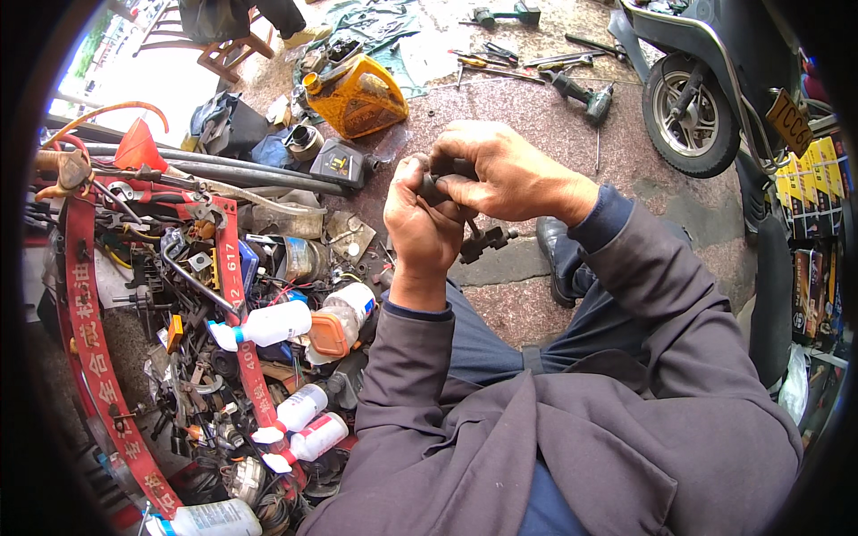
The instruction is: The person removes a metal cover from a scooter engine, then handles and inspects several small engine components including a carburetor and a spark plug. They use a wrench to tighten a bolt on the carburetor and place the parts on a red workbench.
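Observation:
Both my hands meet in front of me around a dark, greasy metal part (487, 243). Below my fingers hangs its stem with a blocky, bolted lower end; the upper end is partly hidden by my grip. My left hand (422, 219) is closed, fingers curled round the part from the left. From the right, my right hand (500, 170) pinches the rounded dark upper piece between thumb and fingers. I cannot make out whether that piece is separate from the stem. Beyond the hands stand a grimy yellow jug (357, 98) and a dark grey oil bottle (342, 163).
A red-framed rack (85, 313) on my left is crowded with tools, loose parts and white spray bottles (277, 323). A green drill (585, 96) and hand tools lie on the floor ahead. A scooter wheel (688, 116) stands far right; a person sits at the top left.

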`<act>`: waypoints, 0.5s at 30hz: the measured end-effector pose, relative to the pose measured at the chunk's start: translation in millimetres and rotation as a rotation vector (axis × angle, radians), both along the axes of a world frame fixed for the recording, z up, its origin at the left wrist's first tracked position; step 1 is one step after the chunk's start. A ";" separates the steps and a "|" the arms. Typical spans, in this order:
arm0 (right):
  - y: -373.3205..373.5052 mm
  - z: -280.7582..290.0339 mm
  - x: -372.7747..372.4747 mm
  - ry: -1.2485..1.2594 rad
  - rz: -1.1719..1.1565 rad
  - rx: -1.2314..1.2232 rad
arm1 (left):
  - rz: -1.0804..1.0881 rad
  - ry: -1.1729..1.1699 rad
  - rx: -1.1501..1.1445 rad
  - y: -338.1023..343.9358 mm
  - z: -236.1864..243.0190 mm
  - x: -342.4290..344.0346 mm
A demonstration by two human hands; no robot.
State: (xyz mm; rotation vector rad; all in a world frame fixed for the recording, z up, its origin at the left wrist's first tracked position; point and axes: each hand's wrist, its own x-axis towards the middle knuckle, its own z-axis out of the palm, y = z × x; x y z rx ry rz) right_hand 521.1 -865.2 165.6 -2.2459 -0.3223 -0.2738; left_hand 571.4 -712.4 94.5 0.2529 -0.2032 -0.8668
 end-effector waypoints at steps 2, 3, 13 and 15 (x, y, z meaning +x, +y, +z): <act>-1.0 -1.0 0.7 0.018 0.009 -0.018 | -0.079 -0.112 -0.098 1.4 -4.7 2.6; -1.3 -1.6 1.0 0.036 0.006 -0.012 | -0.048 -0.068 -0.021 1.7 -5.9 2.1; 0.6 -9.8 0.2 0.012 -0.008 -0.014 | 0.020 -0.050 0.044 -2.0 1.0 -3.1; -0.4 -9.8 -0.5 0.018 -0.006 -0.004 | 0.042 -0.027 0.082 -3.1 -0.2 -4.3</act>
